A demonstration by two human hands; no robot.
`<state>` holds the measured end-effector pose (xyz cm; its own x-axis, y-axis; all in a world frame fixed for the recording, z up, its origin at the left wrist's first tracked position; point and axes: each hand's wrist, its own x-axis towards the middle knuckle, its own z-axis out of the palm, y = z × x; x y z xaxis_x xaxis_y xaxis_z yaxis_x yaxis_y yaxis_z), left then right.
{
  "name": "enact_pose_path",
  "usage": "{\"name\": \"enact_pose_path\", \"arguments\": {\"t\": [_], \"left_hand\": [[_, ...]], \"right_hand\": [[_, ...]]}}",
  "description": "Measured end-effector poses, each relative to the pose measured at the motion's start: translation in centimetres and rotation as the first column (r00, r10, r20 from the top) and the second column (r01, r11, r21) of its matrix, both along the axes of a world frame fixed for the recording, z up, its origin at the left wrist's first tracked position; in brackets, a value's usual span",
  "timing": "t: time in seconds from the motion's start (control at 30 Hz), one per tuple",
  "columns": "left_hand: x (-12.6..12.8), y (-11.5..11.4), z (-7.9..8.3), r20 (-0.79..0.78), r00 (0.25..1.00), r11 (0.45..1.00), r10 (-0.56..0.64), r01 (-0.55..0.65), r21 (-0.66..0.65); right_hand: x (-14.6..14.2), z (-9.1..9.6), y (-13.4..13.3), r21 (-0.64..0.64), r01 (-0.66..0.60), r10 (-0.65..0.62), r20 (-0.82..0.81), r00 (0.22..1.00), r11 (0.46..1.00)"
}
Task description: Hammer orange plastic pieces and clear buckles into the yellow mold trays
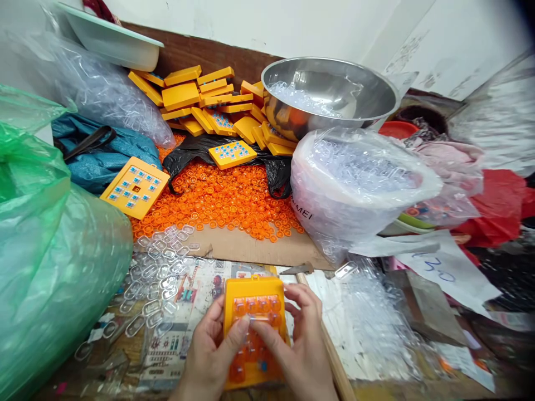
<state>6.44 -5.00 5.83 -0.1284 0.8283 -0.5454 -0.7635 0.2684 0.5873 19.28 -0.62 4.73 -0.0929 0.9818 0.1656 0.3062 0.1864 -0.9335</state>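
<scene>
Both my hands grip a flat yellow plastic case (238, 287) close to me, above the paper-covered table. My left hand (209, 345) wraps its left edge, and my right hand (305, 345) has the right edge. Both thumbs press on the middle of its face, their tips nearly meeting. Rows of translucent orange caps (257, 304) sit on that face; a blue spot shows low on it. What lies beneath the thumbs is hidden. Beyond my hands spreads a heap of loose orange caps (217, 192). Clear plastic oval rings (154, 278) lie to the left.
Yellow cases (181, 97) are piled at the back, beside a steel bowl (330, 89). A green bag (62, 267) bulges at left. A white bag (343, 200) of clear pieces stands right, past a hammer with a wooden handle (334, 356). Another case (136, 189) leans near blue cloth.
</scene>
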Motion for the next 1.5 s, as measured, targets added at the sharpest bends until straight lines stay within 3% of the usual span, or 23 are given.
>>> {"name": "enact_pose_path", "arguments": {"t": [0.03, 0.1, 0.17, 0.23, 0.33, 0.4, 0.43, 0.53, 0.67, 0.77, 0.87, 1.0, 1.07, 1.13, 1.17, 1.23, 1.37, 1.5], "left_hand": [[0.1, -0.1, -0.1, -0.053, 0.999, 1.0, 0.012, -0.012, -0.001], [0.3, -0.3, -0.2, -0.147, 0.989, 1.0, 0.027, -0.028, -0.004], [0.5, -0.4, -0.3, -0.213, 0.976, 0.999, 0.035, -0.038, -0.008], [0.7, -0.3, -0.1, -0.234, 0.971, 0.999, 0.042, -0.046, -0.009], [0.7, 0.2, 0.3, -0.109, 0.994, 1.0, 0.009, -0.008, 0.017], [0.4, 0.7, 0.5, 0.027, 0.999, 0.999, -0.034, 0.033, 0.018], [0.1, 0.9, 0.6, 0.081, 0.996, 0.999, -0.047, 0.048, -0.004], [-0.7, 1.3, 0.4, 0.176, 0.984, 0.989, -0.037, 0.06, -0.132], [-1.3, 1.1, -0.1, 0.335, 0.942, 0.966, -0.027, 0.11, -0.233], [-1.4, 0.7, -0.6, 0.462, 0.886, 0.973, -0.041, 0.141, -0.184], [-1.6, 0.2, -1.1, 0.508, 0.859, 0.982, -0.068, 0.148, -0.12], [-1.8, 0.0, -0.8, 0.443, 0.887, 0.985, -0.131, 0.166, -0.043], [-1.8, 0.2, -0.2, 0.391, 0.905, 0.983, -0.17, 0.185, -0.002], [-1.9, 0.4, 0.6, 0.343, 0.918, 0.979, -0.199, 0.203, 0.025], [-1.9, 0.6, 0.9, 0.323, 0.923, 0.977, -0.211, 0.21, 0.037], [-2.0, 0.9, 1.4, 0.289, 0.928, 0.972, -0.234, 0.228, 0.053], [-2.1, 1.2, 1.5, 0.21, 0.932, 0.955, -0.295, 0.284, 0.082], [-2.0, 0.7, 0.8, 0.079, 0.95, 0.952, -0.301, 0.294, 0.086]], "right_hand": [[-0.3, 0.4, -0.2, -0.208, -0.014, -0.024, -0.18, 0.983, 0.978], [-1.0, 1.5, -0.6, -0.491, -0.155, -0.088, -0.437, 0.895, 0.857], [-1.6, 2.6, -0.9, -0.567, -0.216, -0.131, -0.508, 0.851, 0.795], [-1.6, 2.9, -1.0, -0.56, -0.17, -0.156, -0.488, 0.859, 0.811], [0.0, 1.8, -0.1, -0.461, -0.114, -0.04, -0.31, 0.95, 0.88], [2.5, 0.6, 1.7, -0.273, -0.084, 0.101, 0.048, 0.994, 0.958], [3.9, 0.1, 2.9, -0.126, -0.077, 0.117, 0.352, 0.929, 0.989], [8.1, -1.1, 6.8, 0.086, 0.138, -0.161, 0.62, 0.768, 0.987], [10.6, -1.8, 10.2, 0.163, 0.22, -0.258, 0.805, 0.535, 0.962], [10.8, -2.2, 11.0, 0.187, 0.212, -0.268, 0.842, 0.468, 0.959], [11.3, -2.1, 11.1, 0.229, 0.183, -0.291, 0.811, 0.508, 0.956], [10.6, -0.7, 8.9, 0.279, 0.131, -0.291, 0.676, 0.677, 0.951], [9.0, 0.5, 6.5, 0.229, 0.037, -0.171, 0.602, 0.78, 0.973], [7.0, 1.7, 3.8, 0.13, -0.191, 0.109, 0.471, 0.875, 0.973], [6.0, 2.2, 2.6, 0.106, -0.279, 0.216, 0.401, 0.89, 0.954], [4.3, 2.7, 0.8, 0.065, -0.342, 0.317, 0.243, 0.917, 0.937], [2.7, 2.7, 0.3, -0.066, -0.383, 0.388, 0.12, 0.914, 0.921], [2.3, 2.6, 1.0, 0.147, -0.497, 0.473, 0.171, 0.864, 0.855]]}}
